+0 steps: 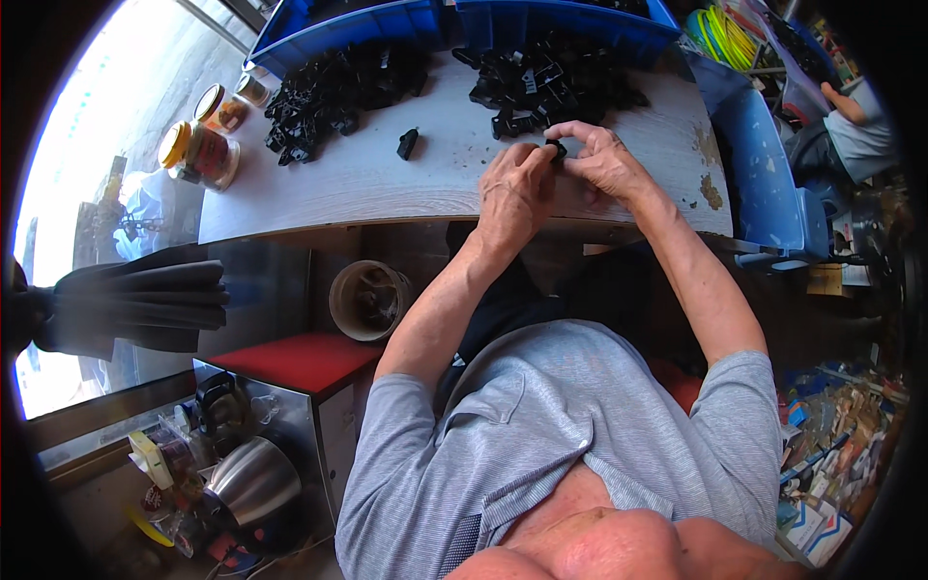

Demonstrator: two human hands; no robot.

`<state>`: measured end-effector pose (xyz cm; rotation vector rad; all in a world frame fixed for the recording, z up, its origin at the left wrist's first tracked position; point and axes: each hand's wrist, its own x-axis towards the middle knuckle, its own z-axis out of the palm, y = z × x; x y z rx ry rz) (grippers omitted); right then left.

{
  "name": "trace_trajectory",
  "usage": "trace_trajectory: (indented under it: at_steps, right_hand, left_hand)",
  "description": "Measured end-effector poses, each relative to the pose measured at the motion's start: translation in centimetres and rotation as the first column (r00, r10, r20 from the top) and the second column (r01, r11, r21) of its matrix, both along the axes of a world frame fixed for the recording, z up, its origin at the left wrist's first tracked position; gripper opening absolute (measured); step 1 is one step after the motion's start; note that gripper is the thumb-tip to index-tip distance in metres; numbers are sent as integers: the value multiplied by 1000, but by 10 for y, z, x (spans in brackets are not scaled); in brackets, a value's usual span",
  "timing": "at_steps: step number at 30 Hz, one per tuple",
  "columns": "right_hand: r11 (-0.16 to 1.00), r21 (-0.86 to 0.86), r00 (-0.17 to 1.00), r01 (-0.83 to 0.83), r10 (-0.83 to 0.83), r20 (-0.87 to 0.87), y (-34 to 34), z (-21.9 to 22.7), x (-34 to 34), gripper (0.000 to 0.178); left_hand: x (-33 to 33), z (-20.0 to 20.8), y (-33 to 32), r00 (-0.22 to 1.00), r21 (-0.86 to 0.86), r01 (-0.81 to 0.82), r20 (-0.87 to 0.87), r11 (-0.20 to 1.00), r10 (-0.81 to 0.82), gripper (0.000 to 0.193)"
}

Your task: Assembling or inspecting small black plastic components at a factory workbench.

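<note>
Close to the table's front edge, my left hand (517,188) and my right hand (601,162) meet around a small black plastic part (556,150). Fingers of both hands close on it and cover most of its shape. Just beyond them lies a pile of black plastic parts (551,87). A second pile of similar parts (329,97) spreads over the table's far left. Between that pile and my left hand, a single black part (408,144) lies apart on the pale wooden table (338,188).
Two blue bins (353,39) stand along the table's back. Lidded jars (200,155) line its left edge. Right of the table is a blue plastic container (773,184); another person's hand (845,102) shows beyond. Below left are a bucket (370,300) and a red-topped cabinet (300,362).
</note>
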<state>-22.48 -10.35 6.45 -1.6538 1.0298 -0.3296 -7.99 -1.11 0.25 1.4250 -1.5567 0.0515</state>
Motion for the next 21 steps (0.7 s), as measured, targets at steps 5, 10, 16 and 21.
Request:
trace_trajectory:
  at_steps: [5,10,16,21]
  right_hand:
    - [1000,-5,1000,19,-19,-11,0,-4,1,41]
    - [999,15,998,46,-46,-42,-1,-10,-2,40]
    - [1000,-5,999,-8,7,-34,-3,-11,0,36]
    - [999,-14,993,-40,39,-109,-1,-2,4,41]
  left_hand:
    - [0,2,2,1000,9,-11,-3,1000,11,36]
    - [6,7,7,999,81,40,10,996,-41,29]
    - [12,9,10,987,111,65,139,992,-81,32]
    - [15,12,16,957,115,25,285,993,-57,36]
